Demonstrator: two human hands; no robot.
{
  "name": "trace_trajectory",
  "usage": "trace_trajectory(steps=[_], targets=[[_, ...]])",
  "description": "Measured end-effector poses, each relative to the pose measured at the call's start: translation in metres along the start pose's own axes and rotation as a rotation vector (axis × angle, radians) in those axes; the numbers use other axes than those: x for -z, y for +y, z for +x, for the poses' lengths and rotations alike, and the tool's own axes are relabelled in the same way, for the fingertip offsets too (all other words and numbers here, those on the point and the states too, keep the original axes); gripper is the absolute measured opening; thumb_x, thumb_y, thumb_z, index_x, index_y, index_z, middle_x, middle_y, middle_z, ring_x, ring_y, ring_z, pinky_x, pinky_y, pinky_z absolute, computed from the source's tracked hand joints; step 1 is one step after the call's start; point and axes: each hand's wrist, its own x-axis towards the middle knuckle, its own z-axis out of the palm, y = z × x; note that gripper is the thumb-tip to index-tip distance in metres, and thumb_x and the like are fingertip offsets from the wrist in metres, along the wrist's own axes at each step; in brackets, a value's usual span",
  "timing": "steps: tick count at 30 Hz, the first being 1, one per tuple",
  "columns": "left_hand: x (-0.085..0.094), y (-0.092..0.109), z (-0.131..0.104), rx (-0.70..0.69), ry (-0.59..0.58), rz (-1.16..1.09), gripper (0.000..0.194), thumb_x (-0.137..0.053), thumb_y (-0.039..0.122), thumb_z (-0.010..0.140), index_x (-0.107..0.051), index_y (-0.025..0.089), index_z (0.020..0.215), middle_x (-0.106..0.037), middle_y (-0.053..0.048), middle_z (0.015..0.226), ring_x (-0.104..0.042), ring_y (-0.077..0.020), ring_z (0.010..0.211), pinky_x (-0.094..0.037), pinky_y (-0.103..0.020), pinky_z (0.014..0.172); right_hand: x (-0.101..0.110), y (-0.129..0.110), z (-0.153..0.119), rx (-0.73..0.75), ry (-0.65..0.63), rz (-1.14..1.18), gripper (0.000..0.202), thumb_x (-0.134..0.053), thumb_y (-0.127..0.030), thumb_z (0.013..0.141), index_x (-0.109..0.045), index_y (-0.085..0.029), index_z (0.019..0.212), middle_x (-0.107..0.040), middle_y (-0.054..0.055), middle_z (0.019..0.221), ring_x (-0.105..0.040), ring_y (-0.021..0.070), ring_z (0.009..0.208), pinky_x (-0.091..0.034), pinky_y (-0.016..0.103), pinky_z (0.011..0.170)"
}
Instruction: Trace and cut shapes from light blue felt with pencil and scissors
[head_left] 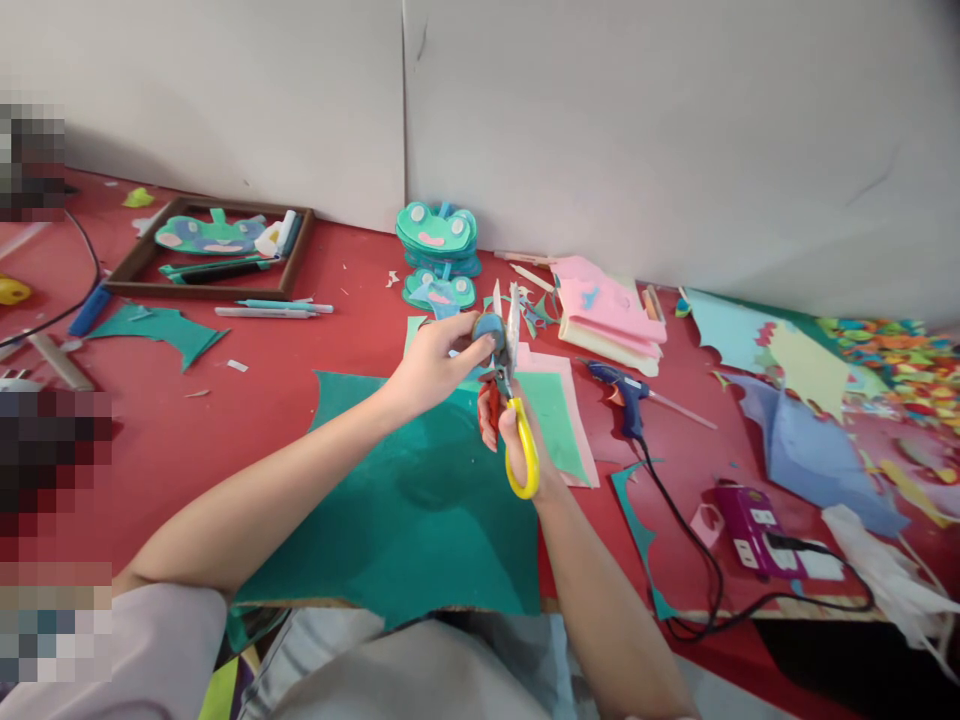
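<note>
My left hand (442, 365) pinches a small blue felt piece (489, 328) between thumb and fingers. Right beside it, my right hand (517, 430) grips a pair of scissors (523, 445) with one yellow and one red handle. The blades point up and stand apart, close against the blue piece; whether they touch it I cannot tell. Below both hands a large dark green felt sheet (405, 500) lies across the table's front edge. Light green (555, 420) and pink sheets lie partly behind my right hand.
Frog-face felt cutouts (436, 228) are stacked by the wall. A brown frame (202, 290) with pens stands back left. To the right are folded pink felt (607, 305), a glue gun (626, 395), its black cable and a purple power strip (757, 530). Another person is partly visible at far left.
</note>
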Motion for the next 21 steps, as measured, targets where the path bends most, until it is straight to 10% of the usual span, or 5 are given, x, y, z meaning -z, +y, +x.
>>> trace_trajectory(steps=[21], targets=[[0.0066,0.0025,0.0025,-0.038,-0.077,-0.027,0.018,-0.047,0.028,0.084,-0.054,0.016,0.073,-0.055,0.0,0.067,-0.054,-0.0115,0.063,-0.045,-0.023,0.059,-0.0042,-0.0075,-0.0025,-0.016,0.041,0.03,0.055,-0.054,-0.066,0.077,-0.046,-0.025,0.112,-0.042,-0.003,0.083,-0.032,0.0024,0.047,-0.027,0.018,0.039]])
